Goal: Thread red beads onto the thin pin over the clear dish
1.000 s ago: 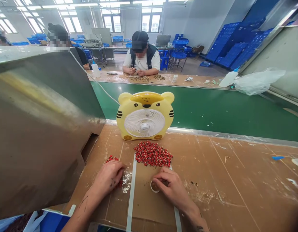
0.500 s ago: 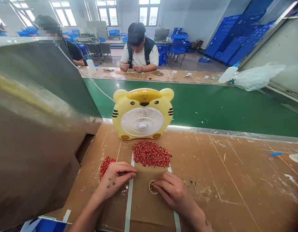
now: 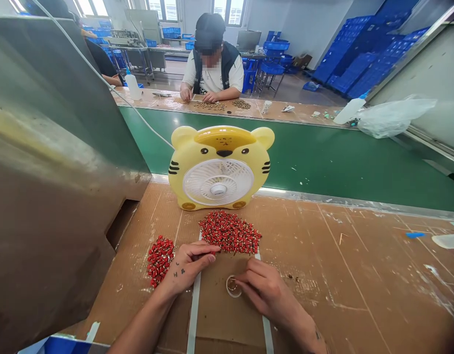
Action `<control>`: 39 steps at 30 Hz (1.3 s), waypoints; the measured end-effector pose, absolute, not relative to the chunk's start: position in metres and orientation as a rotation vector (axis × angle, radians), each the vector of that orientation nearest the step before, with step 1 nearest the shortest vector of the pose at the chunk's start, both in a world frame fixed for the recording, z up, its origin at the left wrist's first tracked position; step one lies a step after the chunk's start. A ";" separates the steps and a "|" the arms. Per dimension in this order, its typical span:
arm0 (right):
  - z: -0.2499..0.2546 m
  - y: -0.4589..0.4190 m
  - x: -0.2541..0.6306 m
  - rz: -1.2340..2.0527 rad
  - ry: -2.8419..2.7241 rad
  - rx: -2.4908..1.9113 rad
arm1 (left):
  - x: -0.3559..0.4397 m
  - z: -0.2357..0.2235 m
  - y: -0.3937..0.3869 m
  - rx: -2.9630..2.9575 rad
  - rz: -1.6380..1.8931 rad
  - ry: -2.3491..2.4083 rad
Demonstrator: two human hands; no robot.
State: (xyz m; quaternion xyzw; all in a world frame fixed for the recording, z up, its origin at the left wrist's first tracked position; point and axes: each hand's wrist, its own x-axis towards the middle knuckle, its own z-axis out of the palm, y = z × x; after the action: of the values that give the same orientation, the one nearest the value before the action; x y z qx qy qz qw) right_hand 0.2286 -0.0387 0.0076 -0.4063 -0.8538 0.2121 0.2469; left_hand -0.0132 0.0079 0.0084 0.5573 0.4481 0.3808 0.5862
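Observation:
My left hand (image 3: 192, 265) is closed in a pinch at the near edge of a large pile of small red pieces with dark and pale ends (image 3: 230, 232). A bit of red shows between its thumb and fingertips. Left of that hand lies a smaller pile of similar red pieces (image 3: 160, 260). My right hand (image 3: 266, 285) is also pinched, its fingertips over the rim of a small round white-rimmed dish (image 3: 233, 286). Whatever those fingers hold is too small to make out. Both hands are over a cardboard sheet (image 3: 227, 314) with pale tape down its sides.
A yellow tiger-faced fan (image 3: 219, 169) stands behind the large pile. At left a big metal housing (image 3: 61, 172) rises from the bench. Beyond a green belt (image 3: 323, 157), a co-worker (image 3: 212, 64) sits at another bench with small pieces. A plastic bag (image 3: 392, 118) lies at right.
My left hand has moved right and away from me to the large pile's edge, and red now shows in its fingers. My right hand stays at the dish. The view has tilted down slightly.

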 end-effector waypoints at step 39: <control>0.041 -0.023 0.220 0.697 -1.848 -1.187 | 0.003 0.002 -0.002 1.081 0.772 1.034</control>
State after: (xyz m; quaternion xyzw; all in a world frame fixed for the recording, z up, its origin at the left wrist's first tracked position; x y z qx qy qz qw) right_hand 0.2204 -0.0233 0.0413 -0.4707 -0.7326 0.2762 0.4067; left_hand 0.0027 -0.0019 0.0021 0.4788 0.4583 0.3421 0.6661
